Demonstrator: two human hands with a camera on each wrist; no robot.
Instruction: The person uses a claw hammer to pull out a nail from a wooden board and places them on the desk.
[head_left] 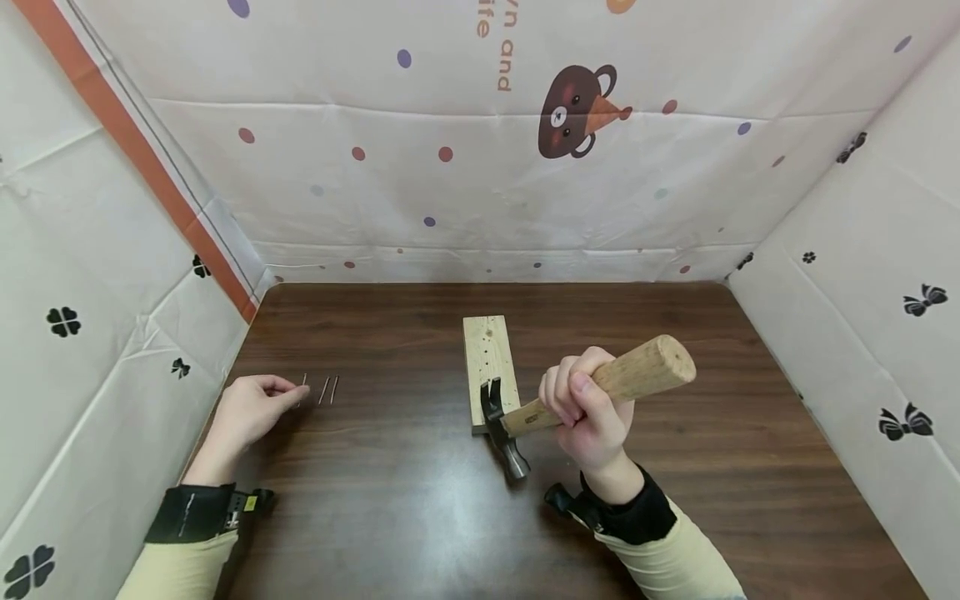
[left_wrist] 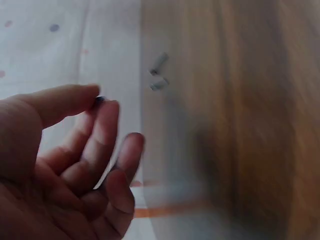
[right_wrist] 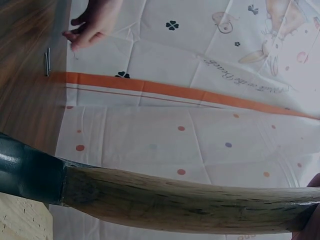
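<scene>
At the left of the table, my left hand (head_left: pixel 253 407) pinches a thin nail (head_left: pixel 303 380) between thumb and fingertips. In the left wrist view only its dark end shows at the fingertips. Two more nails (head_left: pixel 328 390) lie side by side just right of that hand. My right hand (head_left: pixel 588 407) grips a claw hammer (head_left: pixel 645 371) by its wooden handle. The hammer's dark metal head (head_left: pixel 497 421) overlaps the near end of a pale wooden block (head_left: pixel 489 350) in the head view. Small dark marks dot the block's top in a row.
The brown wooden table (head_left: pixel 405 500) is bordered by a printed white sheet (head_left: pixel 420 183) at the back and both sides. Black bands with small devices (head_left: pixel 189 512) sit on both wrists.
</scene>
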